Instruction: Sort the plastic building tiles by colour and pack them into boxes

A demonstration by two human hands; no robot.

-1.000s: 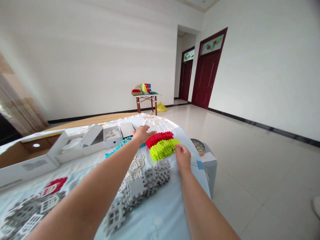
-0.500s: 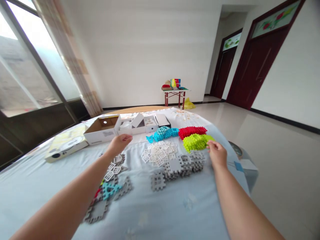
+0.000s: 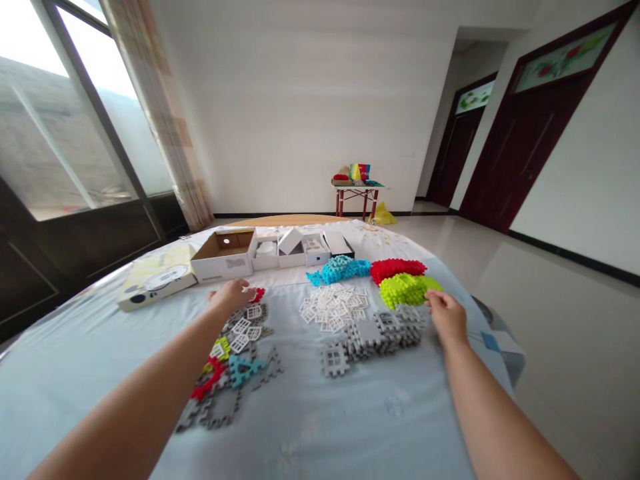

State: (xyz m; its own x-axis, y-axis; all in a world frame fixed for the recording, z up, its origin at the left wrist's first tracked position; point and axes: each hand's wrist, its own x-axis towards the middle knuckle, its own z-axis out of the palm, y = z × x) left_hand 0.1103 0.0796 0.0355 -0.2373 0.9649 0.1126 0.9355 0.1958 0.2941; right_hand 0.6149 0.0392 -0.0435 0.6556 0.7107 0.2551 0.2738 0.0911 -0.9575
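Note:
My left hand reaches over the far end of a mixed pile of grey, white, red and teal interlocking pieces. Its fingers are curled and its fingertips are on a red piece. My right hand lies at the right edge of the light blue sheet, fingers curled against the near edge of the lime green pile. Sorted piles lie between the hands: teal, red, white and grey.
An open white box, smaller white boxes and a flat yellow-white box line the far edge. A grey stool stands at the right. A small red-legged table is by the far wall, dark red doors on the right.
The view swung left. My left hand drew back from the red pile and came down on the mixed pile at the red piece. My right hand stayed at the green pile.

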